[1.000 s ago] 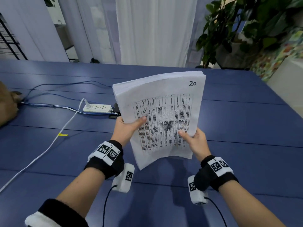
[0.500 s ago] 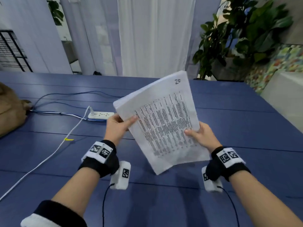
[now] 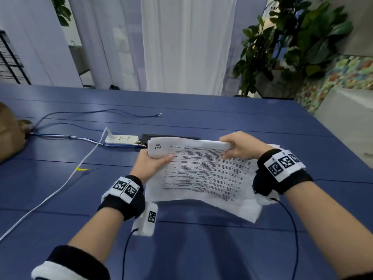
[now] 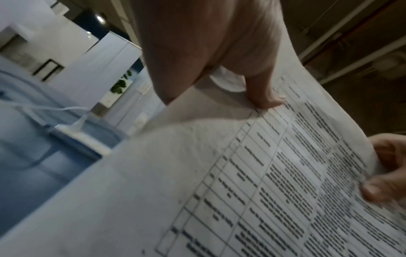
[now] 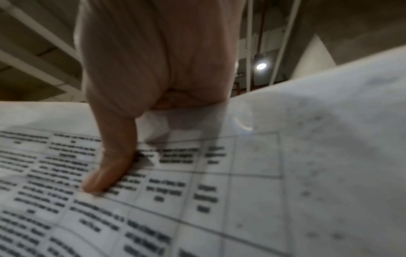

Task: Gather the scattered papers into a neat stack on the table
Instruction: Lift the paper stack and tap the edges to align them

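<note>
Your left hand (image 3: 151, 163) grips the papers (image 3: 203, 174) at their far left corner, thumb laid flat on the printed top sheet just beside the handwritten "20", fingers curled out of sight underneath. Your right hand (image 3: 241, 148) grips the far edge toward the right, fingers wrapped over the top of that edge and the thumb pinching the printed face. In the left wrist view your left thumb (image 4: 262, 97) presses on the table grid of the sheet; in the right wrist view your right thumb (image 5: 110, 167) does the same.

The papers sit landscape between both hands, above the blue table (image 3: 201, 249), far edge raised, near edge sagging and bowed. The near right corner droops lowest; whether it touches the table, you cannot tell from these views.

Your right wristband (image 3: 282, 170) covers the stack's right edge. A power strip (image 3: 122, 139) lies just past the left corner of the papers, its near end partly hidden by them, as is a dark slot (image 3: 171, 136) in the table. The print is too blurred to read in either wrist view.
</note>
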Demonstrator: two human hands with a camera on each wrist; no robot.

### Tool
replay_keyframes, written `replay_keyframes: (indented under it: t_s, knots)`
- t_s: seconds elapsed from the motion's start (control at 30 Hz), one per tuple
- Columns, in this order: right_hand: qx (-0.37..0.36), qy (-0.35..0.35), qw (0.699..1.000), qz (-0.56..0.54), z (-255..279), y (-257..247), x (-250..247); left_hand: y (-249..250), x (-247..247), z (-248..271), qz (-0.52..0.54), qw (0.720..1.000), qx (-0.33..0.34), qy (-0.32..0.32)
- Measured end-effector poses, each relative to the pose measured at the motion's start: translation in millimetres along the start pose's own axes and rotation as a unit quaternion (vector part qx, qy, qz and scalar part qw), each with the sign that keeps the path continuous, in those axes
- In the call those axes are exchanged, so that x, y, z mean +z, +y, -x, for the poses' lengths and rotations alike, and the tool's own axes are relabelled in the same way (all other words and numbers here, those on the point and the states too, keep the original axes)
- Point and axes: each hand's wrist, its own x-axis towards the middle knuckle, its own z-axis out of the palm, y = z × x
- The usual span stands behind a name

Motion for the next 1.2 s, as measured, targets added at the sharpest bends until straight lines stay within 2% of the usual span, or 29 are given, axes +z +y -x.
replay_keyframes:
  t_s: [0.07,0.2,0.27,0.3,0.37,0.43,0.5,0.63,0.77,0.9,1.03,1.2]
  knots:
    - [0.027,0.015,1.0,-0.004,0,2,5,-12,0,3,0.02,0.999,-0.008,0.034]
    - [0.097,0.028,0.994,-0.031,13,31,17,-32,-12,9,0.025,0.997,-0.034,0.061]
    - [0.135,0.067,0.982,-0.111,23,52,27,-40,-20,10,0.032,0.995,-0.052,0.079]
    - [0.149,0.1,0.966,-0.184,27,61,33,-43,-22,11,0.038,0.994,-0.058,0.087]
    - [0.16,0.164,0.907,-0.354,34,66,49,-48,-24,13,0.044,0.992,-0.068,0.096]
    - [0.162,0.18,0.837,-0.49,35,64,69,-51,-26,13,0.044,0.991,-0.07,0.1]
    - [0.158,0.172,0.802,-0.55,32,59,90,-52,-26,12,0.047,0.991,-0.074,0.099]
    - [0.127,0.239,0.772,-0.575,23,49,94,-44,-29,7,0.049,0.991,-0.046,0.113]
    - [0.107,0.29,0.757,-0.575,19,47,90,-39,-29,1,0.058,0.991,-0.026,0.12]
    - [0.14,0.276,0.749,-0.586,23,55,120,-53,-25,3,0.045,0.992,-0.044,0.105]
    - [0.12,0.264,0.76,-0.582,18,60,123,-62,-20,1,0.047,0.992,-0.049,0.106]
    - [0.117,0.277,0.725,-0.62,15,56,136,-74,-16,1,0.056,0.989,-0.054,0.124]
